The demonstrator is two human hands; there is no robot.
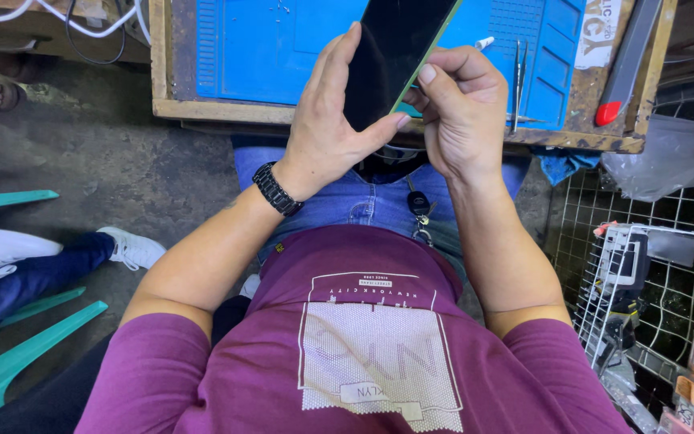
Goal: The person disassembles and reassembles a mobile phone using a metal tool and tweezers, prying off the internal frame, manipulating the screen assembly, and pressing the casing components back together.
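Note:
A black-screened smartphone (395,52) with a green edge is held up over the front edge of a wooden workbench (226,111). My left hand (331,120) grips it from the left, with fingers behind it and the thumb on its lower right corner. My right hand (459,104) is curled at the phone's lower right edge, its thumbnail pressed against the green side. Whether the right hand holds a small tool is hidden. A black watch (276,190) sits on my left wrist.
A blue work mat (267,48) covers the bench, with tweezers (517,72) and a red-tipped tool (616,100) at its right. A wire rack (644,289) of small packaged goods stands at right. At left, another person's leg and white shoe (130,247), and teal chair parts (10,370).

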